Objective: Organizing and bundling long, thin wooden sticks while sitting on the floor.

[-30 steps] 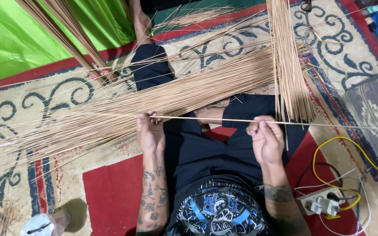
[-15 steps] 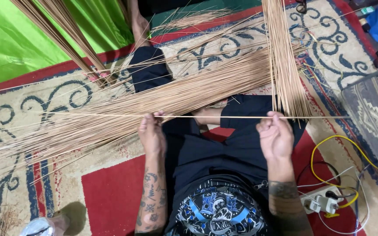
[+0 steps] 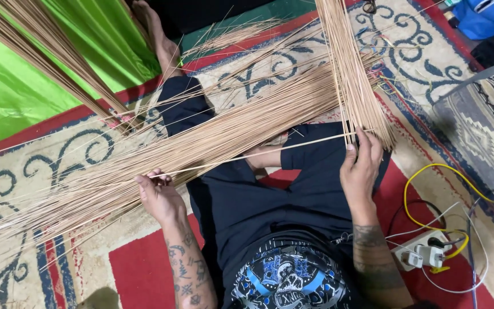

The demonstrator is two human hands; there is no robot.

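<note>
I sit on a patterned carpet with a long, thick pile of thin tan sticks (image 3: pixel 218 134) lying across my outstretched leg. My left hand (image 3: pixel 156 193) pinches the left end of a single thin stick (image 3: pixel 258 153) at the edge of that pile. My right hand (image 3: pixel 362 166) holds the stick's other end, fingers up against the lower tips of an upright bundle of sticks (image 3: pixel 353 74). The single stick slants up from left to right over my lap.
Another bundle of sticks (image 3: pixel 47 54) leans at the upper left over a green sheet (image 3: pixel 12 86). A white power strip (image 3: pixel 424 254) with plugs and yellow and white cables (image 3: pixel 430 171) lies at the right. A grey patterned mat (image 3: pixel 487 126) lies at the far right.
My left hand has moved down and left along the stick, which went from level to slanted. My right hand rose to the upright bundle's tips. The view shifted left.
</note>
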